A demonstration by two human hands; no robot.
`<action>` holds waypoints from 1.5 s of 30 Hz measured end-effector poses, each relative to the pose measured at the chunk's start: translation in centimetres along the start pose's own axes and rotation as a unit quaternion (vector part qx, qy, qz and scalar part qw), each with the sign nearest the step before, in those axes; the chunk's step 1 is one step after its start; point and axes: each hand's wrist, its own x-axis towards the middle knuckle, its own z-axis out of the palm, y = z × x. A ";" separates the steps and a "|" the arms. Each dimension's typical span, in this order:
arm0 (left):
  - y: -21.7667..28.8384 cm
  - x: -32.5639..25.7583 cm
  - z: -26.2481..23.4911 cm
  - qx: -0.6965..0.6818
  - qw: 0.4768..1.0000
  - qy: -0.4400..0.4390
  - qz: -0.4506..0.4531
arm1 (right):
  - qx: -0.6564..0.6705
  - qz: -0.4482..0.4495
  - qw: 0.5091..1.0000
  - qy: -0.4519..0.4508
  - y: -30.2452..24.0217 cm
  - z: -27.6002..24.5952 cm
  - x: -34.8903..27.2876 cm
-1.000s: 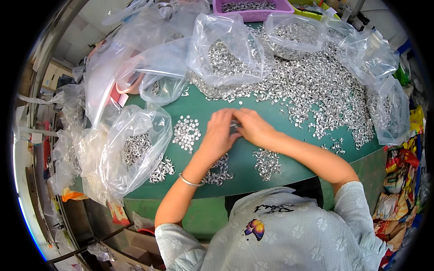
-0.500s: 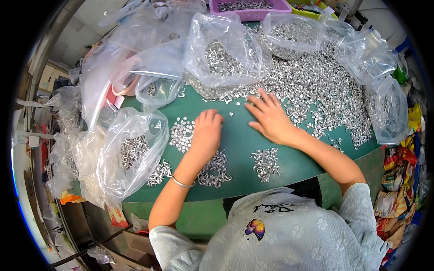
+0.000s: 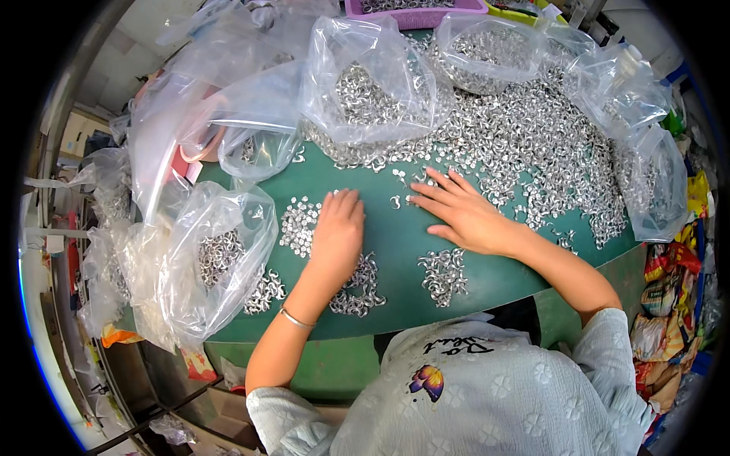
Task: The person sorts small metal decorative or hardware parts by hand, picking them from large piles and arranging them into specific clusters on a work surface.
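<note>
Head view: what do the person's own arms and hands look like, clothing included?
Short, pale grey sleeves of crinkled fabric cover the upper arms; the forearms are bare. A thin silver-coloured bangle circles the left wrist. Neither the left hand nor the right hand wears a glove.

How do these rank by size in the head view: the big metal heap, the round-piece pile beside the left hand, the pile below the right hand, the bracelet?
1. Big metal heap
2. Round-piece pile and pile below the right hand: too alike to rank
3. Bracelet
</note>
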 end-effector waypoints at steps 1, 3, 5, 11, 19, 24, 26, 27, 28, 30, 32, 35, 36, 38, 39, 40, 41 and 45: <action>0.0 -0.1 -0.4 0.005 1.000 0.006 -0.015 | 0.011 -0.004 1.000 -0.012 0.1 -0.7 -0.1; 0.7 0.3 -1.1 -0.017 0.999 0.013 -0.041 | 0.006 0.055 0.998 0.041 1.4 -1.6 -0.4; 1.8 1.4 -0.5 -0.085 0.996 0.023 -0.006 | 0.009 0.083 0.991 0.101 1.6 -1.9 -0.1; 2.1 3.1 0.8 -0.132 0.990 -0.024 0.042 | -0.068 0.027 0.996 0.053 2.5 -1.0 0.3; 3.9 2.0 -0.4 -0.222 0.970 -0.027 -0.092 | 0.059 0.075 0.990 0.105 0.9 -1.6 0.5; 3.7 1.2 -0.5 -0.259 0.959 -0.001 -0.116 | 0.022 0.048 0.994 0.091 0.9 -1.3 0.5; 3.9 0.3 -0.9 -0.284 0.950 0.019 -0.126 | 0.023 0.054 0.992 0.110 1.3 -1.6 0.0; 3.6 -0.1 -1.1 -0.303 0.944 0.021 -0.132 | 0.030 0.059 0.992 0.110 1.7 -1.6 0.0; 3.4 -0.5 -1.3 -0.321 0.937 0.022 -0.137 | 0.039 0.064 0.991 0.111 1.7 -1.7 0.1; 3.0 -0.7 -1.7 -0.338 0.924 0.069 -0.167 | 0.034 0.060 0.992 0.110 1.4 -1.9 0.7; 2.1 -1.0 -1.5 -0.404 0.882 0.073 -0.231 | 0.039 0.050 0.993 0.103 1.0 -1.8 1.3; 1.3 -1.7 -2.1 -0.479 0.838 0.071 -0.253 | 0.023 0.040 0.994 0.103 0.5 -1.5 1.7; 1.3 -2.1 -2.3 -0.511 0.815 0.073 -0.264 | 0.016 0.037 0.994 0.104 0.5 -1.4 1.6; 1.1 -3.1 -3.2 -0.568 0.766 0.081 -0.288 | 0.009 0.055 0.996 0.065 0.0 -1.7 1.5; 1.0 -3.8 -3.3 -0.578 0.760 0.092 -0.283 | -0.002 0.047 0.997 0.058 -0.1 -1.5 1.3; 1.0 -4.7 -3.4 -0.560 0.769 0.097 -0.293 | -0.009 0.038 0.998 0.053 -0.2 -1.2 1.1; 1.1 -5.3 -3.8 -0.543 0.772 0.098 -0.315 | 0.001 0.054 0.999 0.005 -0.4 -1.2 0.6; 1.6 -8.6 -4.5 -0.572 0.714 0.139 -0.378 | 0.012 0.042 0.998 0.044 -0.2 -1.3 -0.1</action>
